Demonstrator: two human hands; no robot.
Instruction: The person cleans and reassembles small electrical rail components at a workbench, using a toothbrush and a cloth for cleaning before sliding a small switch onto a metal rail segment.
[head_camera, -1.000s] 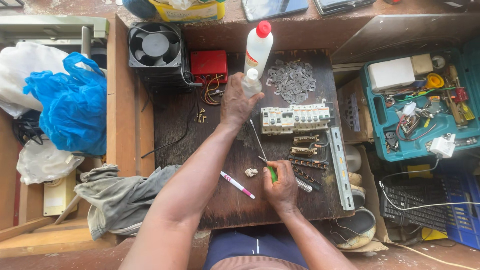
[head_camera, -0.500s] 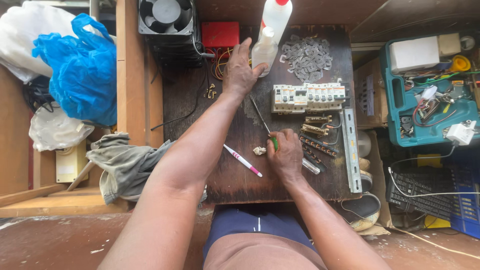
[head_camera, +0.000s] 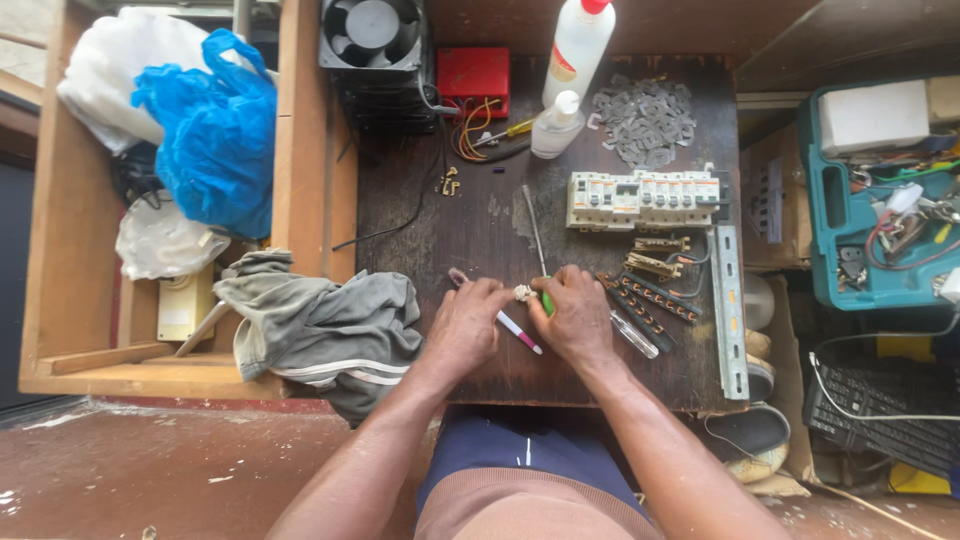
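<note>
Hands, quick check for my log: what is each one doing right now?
Left hand: fingers curled onto a small pale part.
Right hand: closed on a green-handled screwdriver, its shaft pointing away.

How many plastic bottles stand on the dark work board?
2: a tall white bottle with a red cap at the far edge, and a small clear bottle just in front of it. None seems hidden.

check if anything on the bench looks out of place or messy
A grey cloth lies crumpled, hanging off the board's left edge, and metal clips sit in a loose heap at the far end. Nothing looks spilled or broken; both bottles stand upright.
</note>
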